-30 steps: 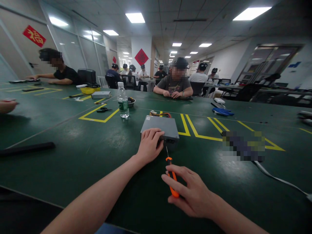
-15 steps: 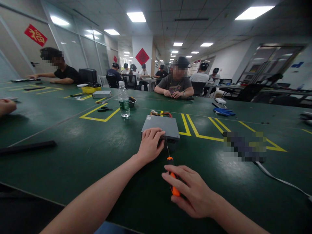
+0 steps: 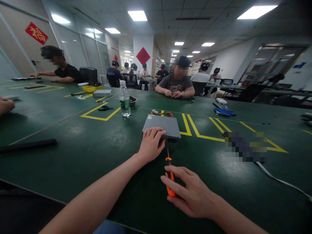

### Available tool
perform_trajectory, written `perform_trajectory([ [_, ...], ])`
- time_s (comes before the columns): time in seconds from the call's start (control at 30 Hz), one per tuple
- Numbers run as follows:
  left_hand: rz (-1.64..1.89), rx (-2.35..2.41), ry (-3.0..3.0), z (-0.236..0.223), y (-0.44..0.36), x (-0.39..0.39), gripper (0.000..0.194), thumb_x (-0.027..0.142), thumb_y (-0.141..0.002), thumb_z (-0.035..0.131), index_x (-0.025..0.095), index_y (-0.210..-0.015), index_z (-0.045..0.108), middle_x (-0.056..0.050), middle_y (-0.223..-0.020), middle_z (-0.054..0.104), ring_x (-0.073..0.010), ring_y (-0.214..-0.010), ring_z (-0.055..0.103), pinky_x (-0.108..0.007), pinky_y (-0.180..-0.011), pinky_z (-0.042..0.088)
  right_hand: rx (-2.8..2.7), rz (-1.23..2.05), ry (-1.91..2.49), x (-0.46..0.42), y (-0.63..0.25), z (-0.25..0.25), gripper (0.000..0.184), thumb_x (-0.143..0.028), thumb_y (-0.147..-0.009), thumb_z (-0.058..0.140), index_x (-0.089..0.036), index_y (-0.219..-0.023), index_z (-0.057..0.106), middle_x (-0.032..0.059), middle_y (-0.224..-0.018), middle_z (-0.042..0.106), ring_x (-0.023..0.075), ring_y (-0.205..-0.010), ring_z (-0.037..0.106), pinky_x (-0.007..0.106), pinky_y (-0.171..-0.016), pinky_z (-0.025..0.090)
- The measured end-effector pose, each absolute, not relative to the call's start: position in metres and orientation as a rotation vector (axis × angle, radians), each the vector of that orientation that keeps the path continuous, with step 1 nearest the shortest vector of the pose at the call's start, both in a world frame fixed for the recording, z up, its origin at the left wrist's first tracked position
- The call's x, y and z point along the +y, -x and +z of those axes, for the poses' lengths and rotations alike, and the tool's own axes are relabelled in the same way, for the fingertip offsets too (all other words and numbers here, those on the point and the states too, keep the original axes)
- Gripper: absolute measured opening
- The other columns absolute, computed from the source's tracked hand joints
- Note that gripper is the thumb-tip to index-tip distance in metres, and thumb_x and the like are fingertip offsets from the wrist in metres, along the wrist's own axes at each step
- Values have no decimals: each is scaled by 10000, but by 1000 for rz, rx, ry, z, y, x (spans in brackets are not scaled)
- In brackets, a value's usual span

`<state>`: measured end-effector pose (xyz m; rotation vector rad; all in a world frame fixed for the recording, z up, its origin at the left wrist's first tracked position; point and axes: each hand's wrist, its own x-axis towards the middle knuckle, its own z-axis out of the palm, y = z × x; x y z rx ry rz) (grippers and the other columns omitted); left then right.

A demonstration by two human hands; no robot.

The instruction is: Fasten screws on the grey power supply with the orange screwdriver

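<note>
A grey computer power supply (image 3: pixel 162 123) lies on the green table, its bundle of coloured wires (image 3: pixel 162 113) at the far side. My left hand (image 3: pixel 151 143) grips its near left part, fingers over the top and thumb at the front face. An orange and black screwdriver (image 3: pixel 170 187) points away from me, its thin shaft reaching the near face of the power supply beside my left thumb. Around its handle are the fingers of my right hand (image 3: pixel 188 190). Whether the tip sits in a screw is too small to see.
Left of the power supply stands a water bottle (image 3: pixel 125 102), with a metal bowl (image 3: pixel 133 101) behind it. A black bar (image 3: pixel 29 145) lies at the left, blue gloves (image 3: pixel 224 112) at the right. A white cable (image 3: pixel 278 178) crosses the right side. A person (image 3: pixel 175 83) sits opposite.
The screwdriver's handle end has swung slightly left in my right hand, and the fingers have shifted a little along with it. My left hand keeps its place on the power supply.
</note>
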<state>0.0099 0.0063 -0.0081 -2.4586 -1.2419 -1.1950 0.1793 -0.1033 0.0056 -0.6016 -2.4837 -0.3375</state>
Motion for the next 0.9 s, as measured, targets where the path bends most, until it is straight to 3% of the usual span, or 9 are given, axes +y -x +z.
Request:
perform_trajectory([
  [0.27, -1190, -1240, 2463, -7, -9, 6, 277, 216, -818, 523, 217, -1095, 524, -47, -1142, 546, -217, -1078, 447, -376, -934, 325, -2347, -300, 577, -96, -183, -6, 310, -383, -831, 567, -146, -1001, 461, 178, -1057, 619, 204, -899, 621, 337, -747, 517],
  [0.47, -1191, -1240, 2464, -7, -9, 6, 281, 216, -818, 521, 216, -1098, 521, -48, -1143, 545, -217, -1079, 446, -376, -938, 322, -2464, -312, 612, -100, -182, 2, 326, -314, -849, 469, -139, -1123, 501, 179, -1071, 598, 233, -954, 598, 368, -743, 514],
  [0.7, -1191, -1240, 2450, -8, -9, 6, 282, 219, -816, 525, 216, -1098, 524, -48, -1141, 548, -217, -1079, 446, -377, -928, 330, -2363, -349, 543, -98, -183, -3, 289, -337, -856, 528, -129, -1049, 477, 190, -1066, 624, 195, -867, 627, 332, -716, 521],
  [0.83, -1186, -1238, 2455, -7, -9, 6, 282, 221, -818, 521, 217, -1099, 524, -50, -1146, 545, -219, -1078, 448, -381, -928, 331, -2398, -222, 601, -99, -184, -4, 379, -408, -859, 502, -125, -1105, 448, 182, -1092, 614, 215, -967, 606, 362, -786, 511],
  [0.9, -1188, -1238, 2458, -7, -9, 6, 277, 221, -821, 518, 218, -1098, 525, -47, -1141, 547, -216, -1075, 450, -375, -930, 330, -2458, -229, 605, -100, -184, -1, 380, -359, -869, 464, -118, -1162, 453, 188, -1134, 588, 228, -1013, 583, 377, -809, 499],
])
